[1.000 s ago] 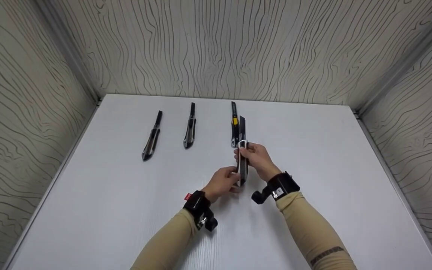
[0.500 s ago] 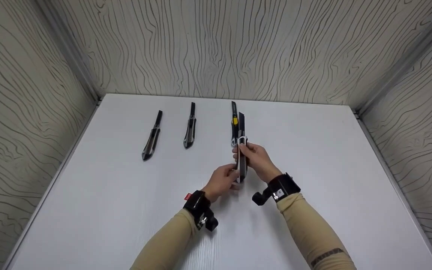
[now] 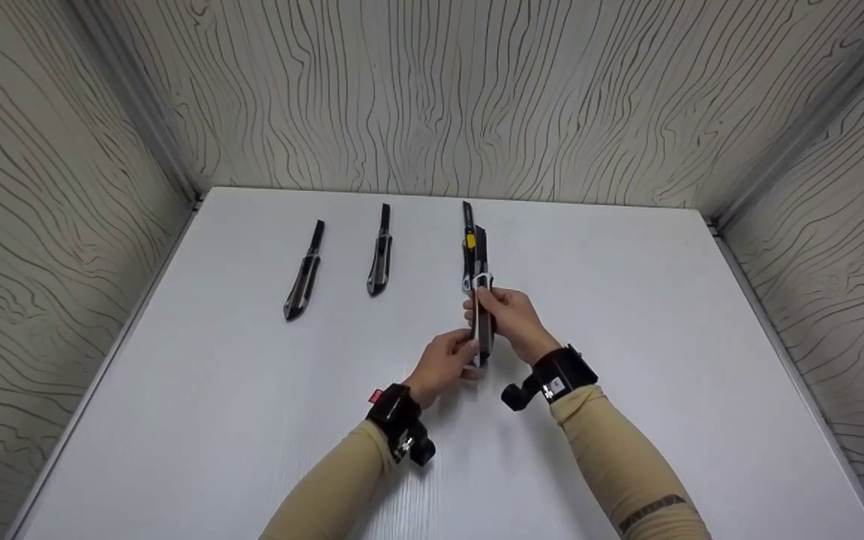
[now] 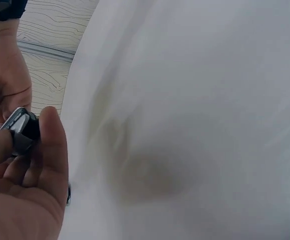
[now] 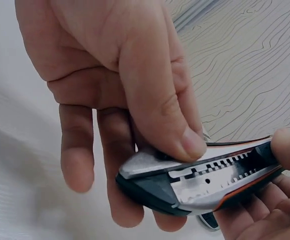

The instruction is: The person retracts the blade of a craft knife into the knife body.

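Observation:
Both hands hold one utility knife (image 3: 485, 330) with a dark, grey-edged handle. Its dark blade (image 3: 481, 247) sticks out, pointing to the back wall. My left hand (image 3: 438, 367) pinches the tail end; in the right wrist view its thumb lies on the silver-and-black handle (image 5: 209, 182). My right hand (image 3: 518, 321) grips the front part, thumb on top near the toothed slot. Just behind, on the table, lies a black utility knife with a yellow slider (image 3: 470, 241), its lower end partly covered. In the left wrist view only the knife's tail (image 4: 24, 129) shows.
Two more utility knives lie to the left, one slanted (image 3: 302, 289) and one nearly straight (image 3: 379, 266), blades toward the back. The white table (image 3: 214, 390) is enclosed by a patterned back wall (image 3: 417, 97) and side walls.
Over the last second the held utility knife has shifted slightly away and a little left, both hands still on it. The knives on the table have stayed put.

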Demonstrator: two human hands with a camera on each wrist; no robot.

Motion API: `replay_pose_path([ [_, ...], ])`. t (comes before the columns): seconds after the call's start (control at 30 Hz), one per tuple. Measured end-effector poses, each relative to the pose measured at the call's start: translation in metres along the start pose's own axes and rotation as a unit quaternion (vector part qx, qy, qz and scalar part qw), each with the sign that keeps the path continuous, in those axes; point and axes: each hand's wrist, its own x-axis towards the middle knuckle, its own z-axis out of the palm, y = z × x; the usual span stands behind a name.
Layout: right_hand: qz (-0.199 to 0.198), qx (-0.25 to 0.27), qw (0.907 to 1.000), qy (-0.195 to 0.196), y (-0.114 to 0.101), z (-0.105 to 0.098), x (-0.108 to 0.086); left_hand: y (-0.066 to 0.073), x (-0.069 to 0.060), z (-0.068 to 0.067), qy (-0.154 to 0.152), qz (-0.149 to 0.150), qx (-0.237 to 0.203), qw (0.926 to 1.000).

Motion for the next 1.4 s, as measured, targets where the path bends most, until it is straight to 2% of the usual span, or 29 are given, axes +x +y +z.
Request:
replay_pose_path([
  [0.23,-0.004,0.009,0.9998,0.017,0.0002,-0.0010,0.0004,0.0047,0.0000,0.0014,-0.005,-0.023,-0.015,0.9996],
  [0.47,0.007,0.003,0.9994,0.034,0.0002,0.0007,0.0016,0.0021,-0.0001,0.0019,-0.003,-0.013,-0.017,0.9998],
  [0.97,0.000,-0.006,0.9998,0.020,-0.0009,0.0035,-0.0004,-0.0020,0.0009,0.0021,0.010,-0.008,-0.009,0.9999],
  [1.2,0.002,-0.007,0.9997,0.023,-0.0012,0.0041,-0.0002,-0.0010,-0.0002,0.0015,0.015,-0.014,-0.009,0.9997],
  [1.4,0.010,-0.007,0.9995,0.028,-0.0006,0.0048,0.0001,-0.0015,-0.0011,0.0020,0.014,-0.007,-0.016,0.9997],
])
